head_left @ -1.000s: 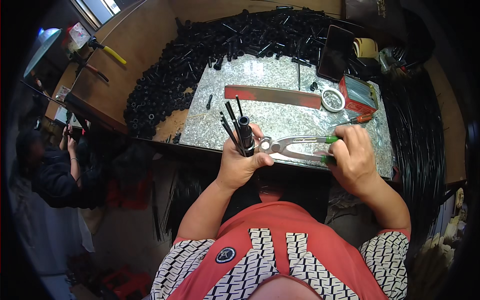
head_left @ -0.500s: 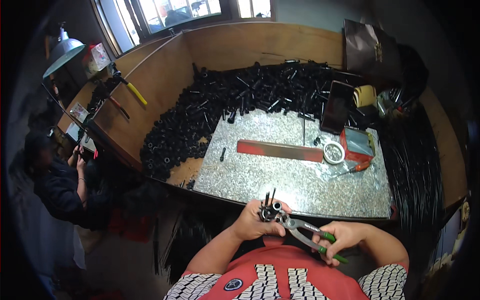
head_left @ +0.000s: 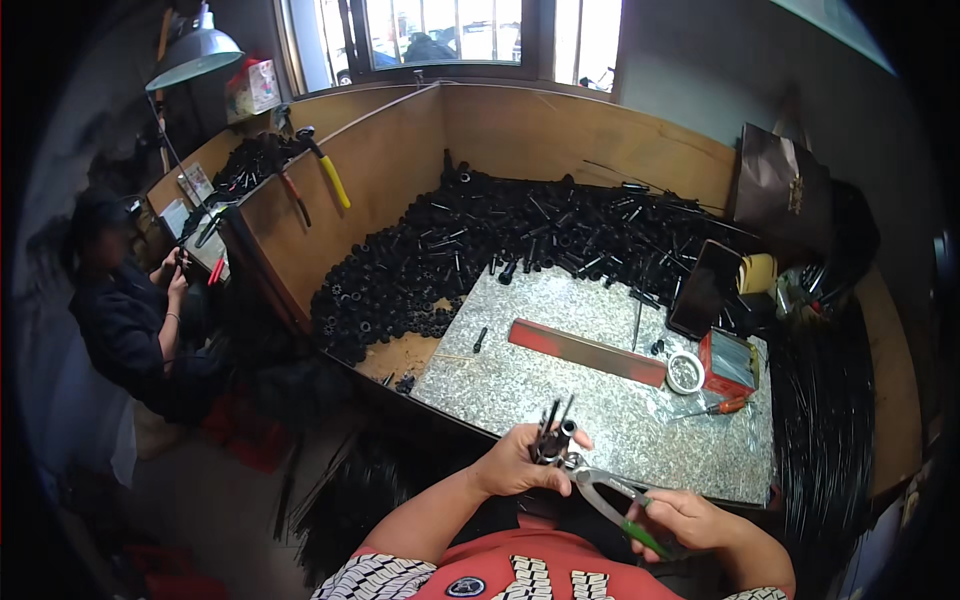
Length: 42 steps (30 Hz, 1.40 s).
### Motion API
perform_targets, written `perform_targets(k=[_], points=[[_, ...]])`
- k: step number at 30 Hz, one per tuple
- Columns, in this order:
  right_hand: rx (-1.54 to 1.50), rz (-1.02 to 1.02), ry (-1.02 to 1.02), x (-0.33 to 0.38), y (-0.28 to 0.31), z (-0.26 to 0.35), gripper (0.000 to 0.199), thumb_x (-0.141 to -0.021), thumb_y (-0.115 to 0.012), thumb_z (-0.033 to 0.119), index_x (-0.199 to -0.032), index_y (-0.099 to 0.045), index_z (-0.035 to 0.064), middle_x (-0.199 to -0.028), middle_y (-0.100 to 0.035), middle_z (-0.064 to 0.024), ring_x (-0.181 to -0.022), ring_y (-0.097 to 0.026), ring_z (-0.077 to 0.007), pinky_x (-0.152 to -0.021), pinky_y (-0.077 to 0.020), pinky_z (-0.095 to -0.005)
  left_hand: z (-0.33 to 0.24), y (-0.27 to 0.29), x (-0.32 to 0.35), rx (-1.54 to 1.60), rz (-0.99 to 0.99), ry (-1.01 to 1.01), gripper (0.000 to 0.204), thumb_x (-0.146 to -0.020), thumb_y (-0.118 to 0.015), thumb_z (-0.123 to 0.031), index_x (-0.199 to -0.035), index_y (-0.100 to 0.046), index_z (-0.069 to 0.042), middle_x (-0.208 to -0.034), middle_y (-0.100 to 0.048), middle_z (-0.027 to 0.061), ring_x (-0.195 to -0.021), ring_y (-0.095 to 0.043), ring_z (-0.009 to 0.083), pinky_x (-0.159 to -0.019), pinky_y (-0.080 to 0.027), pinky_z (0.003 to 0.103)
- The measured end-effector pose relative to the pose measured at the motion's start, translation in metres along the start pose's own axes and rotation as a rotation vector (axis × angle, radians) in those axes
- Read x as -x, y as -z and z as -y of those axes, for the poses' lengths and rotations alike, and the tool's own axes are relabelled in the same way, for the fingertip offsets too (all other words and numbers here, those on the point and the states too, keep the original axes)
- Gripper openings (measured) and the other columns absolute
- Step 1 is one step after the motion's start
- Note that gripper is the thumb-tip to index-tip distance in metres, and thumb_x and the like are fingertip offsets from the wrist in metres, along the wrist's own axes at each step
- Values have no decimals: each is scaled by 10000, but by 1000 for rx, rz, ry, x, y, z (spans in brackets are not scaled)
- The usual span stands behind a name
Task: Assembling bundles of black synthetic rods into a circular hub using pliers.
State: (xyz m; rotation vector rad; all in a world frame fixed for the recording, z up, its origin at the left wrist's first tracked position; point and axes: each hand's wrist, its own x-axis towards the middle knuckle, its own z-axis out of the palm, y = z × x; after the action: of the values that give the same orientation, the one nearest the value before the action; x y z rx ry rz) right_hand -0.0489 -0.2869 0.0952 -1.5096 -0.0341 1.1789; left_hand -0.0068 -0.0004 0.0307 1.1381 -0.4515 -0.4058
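Note:
My left hand is closed around a small black metal part with a tube mouth and thin rods sticking up from it. My right hand grips the green handles of grey steel pincers. The pincers' head meets the black part at my left fingers; exactly what the jaws bite on is too small to make out. Both hands are in front of my chest, at the near edge of the speckled stone slab.
A heap of black tubular parts lies behind the slab. On the slab are a red-grey metal bar, a white bowl, a red box and an orange-handled screwdriver. Black rods lie right. Another person works at left.
The view has tilted up, so the bench sits lower in the picture. My hands keep their holds on the black part and the pincers; the right hand has turned slightly with the handles.

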Motion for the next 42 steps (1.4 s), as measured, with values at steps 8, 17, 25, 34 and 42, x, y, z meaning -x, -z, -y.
perform_targets(k=[8,17,25,34,42], points=[[1002,-586,706,-12,-13,-4,552,-749,-780,197,-1130,-443,-17,-870,-566,-159,-750,-628,-270,-619,-495,-374,5,8,-4,-42,13,-22,438,-657,-843,-75,-1040,-641,-3,-934,-623,16,-873,-549,90,-801,-427,257],[-162,41,57,-7,-1,-13,194,-904,-553,90,-1040,-508,-41,-810,-656,-144,-635,-650,-198,-606,-522,-328,0,9,3,-20,127,-101,413,-727,-788,-20,-1092,-594,-28,-781,-557,-71,-702,-500,9,-632,-396,168],[1047,-413,474,-21,-16,0,634,-681,-795,195,-1188,-456,19,-834,-579,-175,-746,-603,-345,-662,-484,-391,-1,8,4,-109,-68,-55,453,-578,-872,-102,-962,-648,-17,-908,-632,53,-890,-581,147,-791,-455,292],[1268,-480,598,-29,-10,13,763,-671,-519,-44,-1397,-287,-16,-1058,-451,-237,-970,-494,-406,-863,-425,-421,9,11,-9,-64,31,-146,438,-631,-862,-61,-978,-596,-30,-784,-566,-42,-712,-503,24,-630,-406,186],[1008,-252,500,-30,-7,11,726,-640,-453,-42,-1358,-345,-32,-1033,-470,-205,-969,-501,-372,-879,-422,-397,15,13,-5,-30,55,-102,643,-551,-894,-231,-1024,-518,-9,-829,-595,29,-757,-572,91,-644,-427,213]])
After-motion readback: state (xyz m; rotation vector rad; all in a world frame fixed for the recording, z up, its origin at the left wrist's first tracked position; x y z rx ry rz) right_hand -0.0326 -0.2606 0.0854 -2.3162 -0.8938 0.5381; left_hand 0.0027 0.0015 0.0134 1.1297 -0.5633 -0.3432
